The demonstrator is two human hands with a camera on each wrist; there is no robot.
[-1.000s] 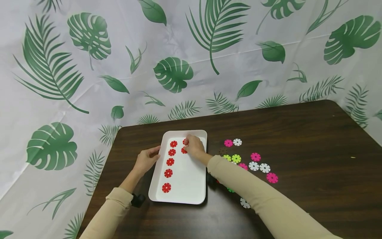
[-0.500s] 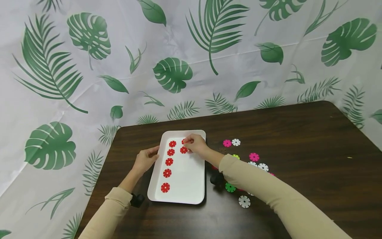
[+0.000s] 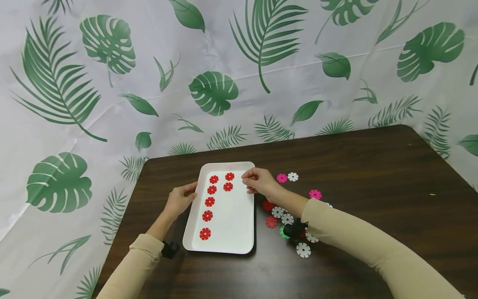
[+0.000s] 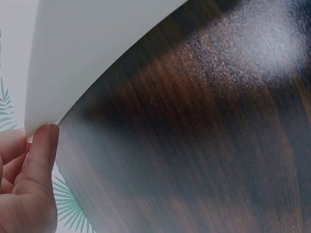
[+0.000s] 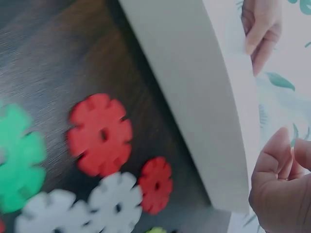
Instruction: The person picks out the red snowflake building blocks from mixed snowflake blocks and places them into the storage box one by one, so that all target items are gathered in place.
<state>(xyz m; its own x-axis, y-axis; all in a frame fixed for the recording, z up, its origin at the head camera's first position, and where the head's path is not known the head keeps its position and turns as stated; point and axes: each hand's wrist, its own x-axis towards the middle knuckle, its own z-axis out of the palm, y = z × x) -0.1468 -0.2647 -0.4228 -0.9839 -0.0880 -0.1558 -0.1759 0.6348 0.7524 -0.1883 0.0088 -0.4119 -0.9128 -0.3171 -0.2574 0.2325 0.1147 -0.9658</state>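
A white tray (image 3: 231,224) holds a left column of several red notched discs (image 3: 207,216) and two more red discs (image 3: 228,187) to their right. My left hand (image 3: 180,201) pinches the tray's left edge; in the left wrist view the fingers and thumb of that hand (image 4: 34,179) meet at the white tray wall (image 4: 87,53). Over the tray's upper right edge hovers my right hand (image 3: 263,182), its fingers loosely bent. The right wrist view shows this hand (image 5: 284,189) beside the tray wall (image 5: 189,92), with nothing visible between thumb and fingers.
Right of the tray on the dark table (image 3: 373,174) lie loose discs: red (image 3: 271,221), white (image 3: 303,250), green (image 3: 284,232) and pink (image 3: 315,194). My right forearm covers part of them. A leaf-print cloth (image 3: 149,62) hangs behind the table.
My right hand has moved right, off the two red discs of the second column, which now show fully on the tray. My left hand stays at the tray's edge.
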